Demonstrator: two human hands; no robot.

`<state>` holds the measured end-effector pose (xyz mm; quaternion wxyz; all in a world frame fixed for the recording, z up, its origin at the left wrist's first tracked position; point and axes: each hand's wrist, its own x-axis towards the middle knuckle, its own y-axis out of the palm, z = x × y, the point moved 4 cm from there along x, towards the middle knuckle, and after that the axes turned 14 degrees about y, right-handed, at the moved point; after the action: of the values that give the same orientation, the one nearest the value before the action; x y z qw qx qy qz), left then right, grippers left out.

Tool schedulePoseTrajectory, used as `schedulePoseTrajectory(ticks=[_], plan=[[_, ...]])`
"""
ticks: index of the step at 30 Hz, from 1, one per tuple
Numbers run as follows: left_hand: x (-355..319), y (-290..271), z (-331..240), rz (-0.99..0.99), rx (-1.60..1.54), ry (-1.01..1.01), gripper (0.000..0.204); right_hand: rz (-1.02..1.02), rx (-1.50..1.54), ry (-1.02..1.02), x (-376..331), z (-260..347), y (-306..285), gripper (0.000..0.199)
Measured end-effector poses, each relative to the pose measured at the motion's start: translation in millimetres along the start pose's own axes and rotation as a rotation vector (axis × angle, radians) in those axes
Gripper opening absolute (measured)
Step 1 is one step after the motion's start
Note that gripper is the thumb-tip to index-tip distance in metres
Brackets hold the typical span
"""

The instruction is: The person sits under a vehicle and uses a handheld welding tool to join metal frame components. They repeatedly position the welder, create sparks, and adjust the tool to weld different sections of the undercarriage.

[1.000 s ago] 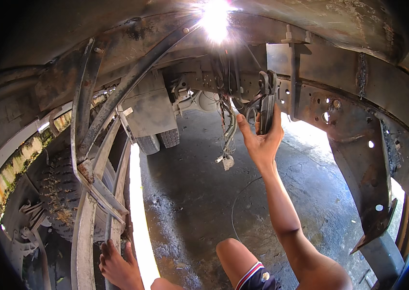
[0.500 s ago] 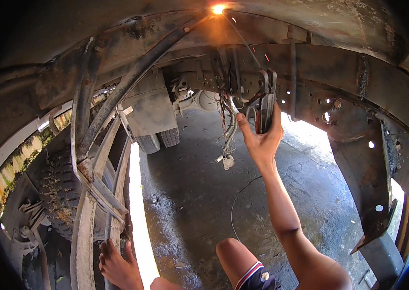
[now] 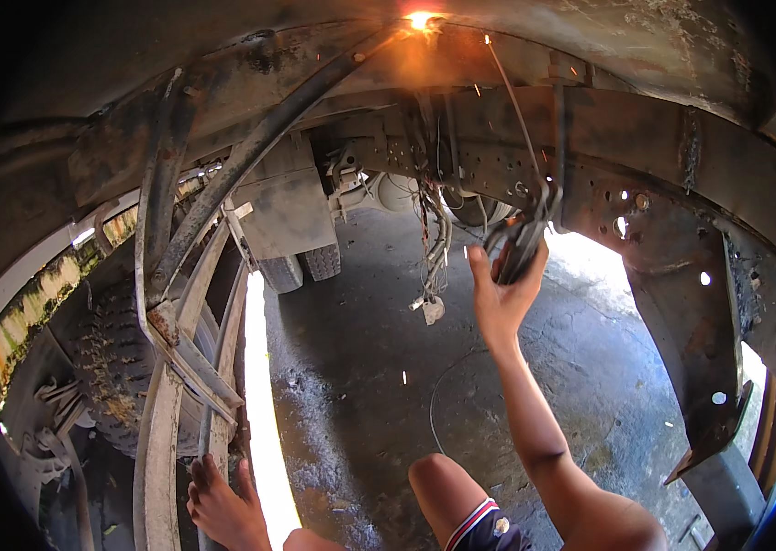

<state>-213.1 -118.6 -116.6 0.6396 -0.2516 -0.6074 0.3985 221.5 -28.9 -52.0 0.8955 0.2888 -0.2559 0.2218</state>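
In my right hand (image 3: 505, 308), closed round its handle, is a dark welding electrode holder (image 3: 524, 246). A thin welding rod (image 3: 516, 110) rises from its jaws, with a small glowing tip apart from the weld. To the left of that tip, a bright orange spot (image 3: 422, 20) glows on the overhead metal panel (image 3: 314, 23), and a few sparks are falling. Low on the left, the fingers of my left hand (image 3: 230, 510) wrap over a narrow metal bar (image 3: 207, 432), the thumb standing up beside it.
A slanted metal brace (image 3: 255, 151) runs from the upper middle to the left frame. Loose wires and hoses (image 3: 438, 248) dangle at centre. A perforated chassis beam (image 3: 603, 197) spans the right side. Wheels (image 3: 322, 261) stand farther back, and a thin cable (image 3: 434, 404) lies on the concrete floor (image 3: 360, 340).
My right hand has moved down and right with the electrode holder, now more tilted. The rod's tip has come away from the glowing spot. My left hand has stayed in place.
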Motion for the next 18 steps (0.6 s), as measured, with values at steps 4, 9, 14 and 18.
schedulePoseTrajectory(ticks=[4,9,14,18], plan=[[-1,2,2,-0.022,0.008,0.001,0.050,0.013,-0.089,0.003,-37,-31,-27,0.072],[1,2,-1,-0.064,0.014,0.013,0.050,0.080,-0.053,0.147,-89,-64,-61,0.070],[-2,-2,5,-0.039,-0.263,-0.018,0.048,0.114,-0.159,0.171,-117,-91,-97,0.074],[2,-30,-11,-0.304,-1.082,0.277,0.045,0.133,-0.240,0.102,-126,-101,-122,0.082]])
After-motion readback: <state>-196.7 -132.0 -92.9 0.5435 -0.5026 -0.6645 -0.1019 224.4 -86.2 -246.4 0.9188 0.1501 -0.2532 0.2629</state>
